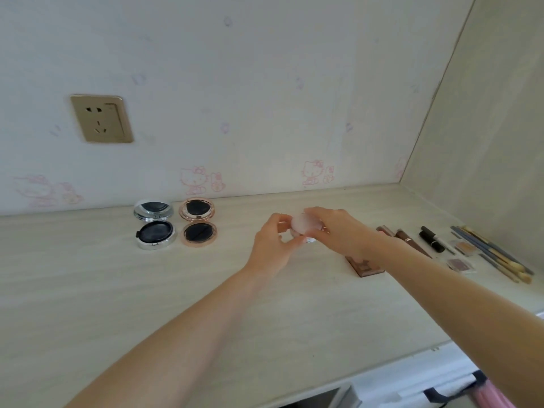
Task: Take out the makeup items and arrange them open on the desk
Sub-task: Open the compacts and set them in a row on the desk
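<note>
Fingers of both hands are curled round one small item: the left hand (pixel 272 240) pinches its lower part with thumb and fingertips, and the right hand (pixel 335 231) cups its top from the other side. That item is a small jar (pixel 301 226), pale frosted pink and rounded on top, with a clear or silvery base just showing under the fingers; whether its lid is on cannot be told. It is held just above the desk (pixel 117 290), a pale wood-grain top.

Taking the jar as the landmark: well to its left lie a silver compact (pixel 154 223) and, nearer, a rose-gold compact (pixel 198 222), both open, each showing a dark round insert and a raised mirror lid. High on the wall to its left is a gold socket (pixel 101 119). Just right of the jar and nearer the camera, a brown palette (pixel 365 266) lies flat, partly hidden by the right wrist. Further right lie brown tubes (pixel 407 238), a black tube (pixel 431 238), two small pans (pixel 463 256) and brushes (pixel 494 254).
</note>
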A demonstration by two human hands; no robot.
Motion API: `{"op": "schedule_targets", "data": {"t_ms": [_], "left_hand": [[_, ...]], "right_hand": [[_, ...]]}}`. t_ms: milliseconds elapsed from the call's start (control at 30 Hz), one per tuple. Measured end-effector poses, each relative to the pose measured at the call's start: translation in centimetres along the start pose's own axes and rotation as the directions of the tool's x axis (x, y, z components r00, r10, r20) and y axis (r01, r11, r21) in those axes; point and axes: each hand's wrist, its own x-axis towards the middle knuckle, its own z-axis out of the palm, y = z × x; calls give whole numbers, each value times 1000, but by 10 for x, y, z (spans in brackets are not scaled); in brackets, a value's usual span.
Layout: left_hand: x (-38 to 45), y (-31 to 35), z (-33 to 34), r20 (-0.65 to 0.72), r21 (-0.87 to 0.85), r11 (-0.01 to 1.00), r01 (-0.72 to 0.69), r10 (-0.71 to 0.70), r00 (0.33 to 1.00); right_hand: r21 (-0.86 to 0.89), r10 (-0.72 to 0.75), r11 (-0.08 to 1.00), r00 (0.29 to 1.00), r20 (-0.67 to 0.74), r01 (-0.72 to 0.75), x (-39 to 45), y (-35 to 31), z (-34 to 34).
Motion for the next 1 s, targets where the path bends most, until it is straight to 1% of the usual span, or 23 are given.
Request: {"op": "schedule_targets", "data": {"t_ms": [133,200,267,300,367,400,533,667,733,833,1000], "left_hand": [[-18,5,-37,-35,-125,992,13,-18,999],[-29,8,-55,-39,-185,982,26,-34,999],[-41,9,-72,-27,-237,971,32,-40,999],[-46,9,-81,-19,-236,971,38,-44,999],[-56,6,-98,6,-257,963,81,-82,997],[-62,5,-105,20,-304,946,115,-115,993],[-81,1,-133,76,-521,823,227,-221,972],[-97,2,-161,139,-679,685,265,-234,962],[-106,3,-171,152,-729,623,283,-256,955],[-117,0,-180,159,-787,537,305,-302,940],[-128,1,-187,209,-821,456,344,-322,924]], "right_hand": [[76,-32,997,999,-11,33,0,-32,10],[87,-40,995,999,-5,40,0,-50,15],[102,-54,993,999,-4,54,-1,-68,21],[115,-64,991,998,-5,64,-2,-76,24],[139,-77,987,997,-5,77,-4,-91,31],[152,-83,985,997,-11,83,-6,-99,35],[250,-122,960,991,-48,130,-15,-125,48],[371,-178,909,982,-71,191,-25,-144,66],[352,-223,902,967,-120,251,-31,-153,74],[268,-289,908,944,-157,322,-36,-162,82],[293,-324,886,932,-163,360,-36,-172,84]]}}
